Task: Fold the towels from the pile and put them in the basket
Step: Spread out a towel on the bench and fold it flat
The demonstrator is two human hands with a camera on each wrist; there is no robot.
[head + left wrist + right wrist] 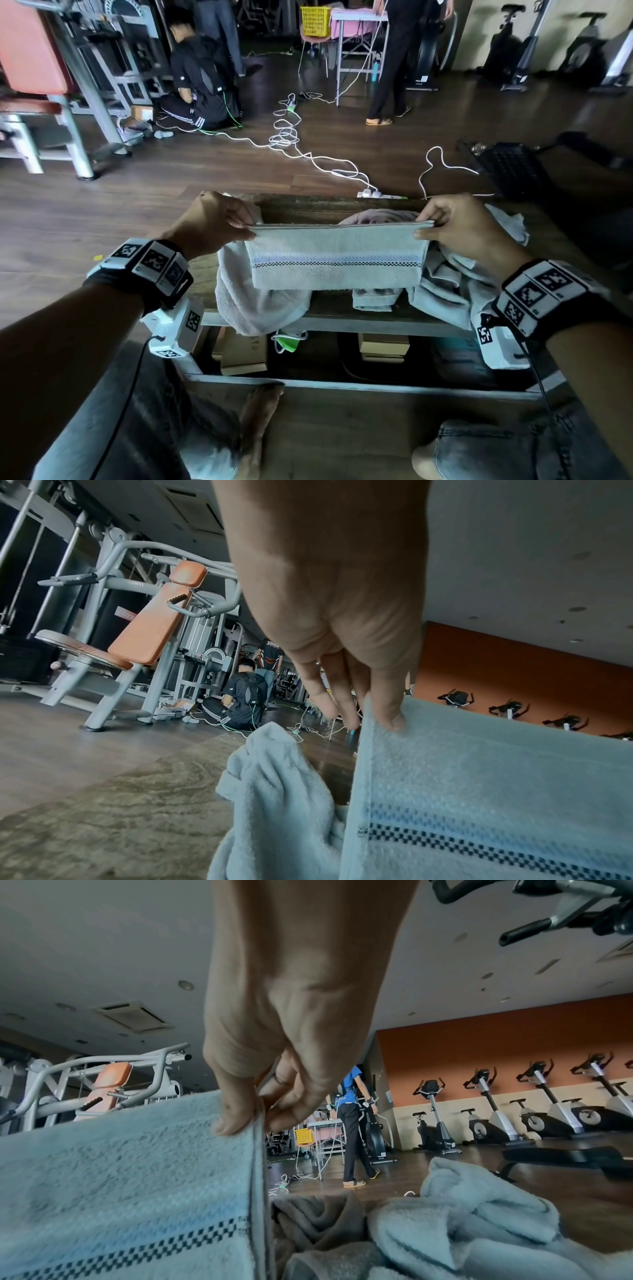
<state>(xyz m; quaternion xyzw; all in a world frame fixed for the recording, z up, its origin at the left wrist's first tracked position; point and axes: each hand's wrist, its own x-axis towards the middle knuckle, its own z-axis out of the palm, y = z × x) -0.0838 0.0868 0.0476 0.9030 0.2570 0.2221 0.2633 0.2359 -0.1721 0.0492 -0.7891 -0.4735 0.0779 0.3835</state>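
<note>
Held towel (337, 255) hides much of the pile (455, 274).

You get a dim, bluish room; wide-angle bending warps every edge, and the wrist views blur up close on your skin.

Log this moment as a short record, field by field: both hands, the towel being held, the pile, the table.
left hand: pinches the towel's top left corner
right hand: pinches the towel's top right corner
towel: pale, striped band, stretched flat between the hands, hanging above the pile
pile: crumpled towels on the table, one draping over the near edge
table: dark wood top
basket: a yellow one far behind
</note>
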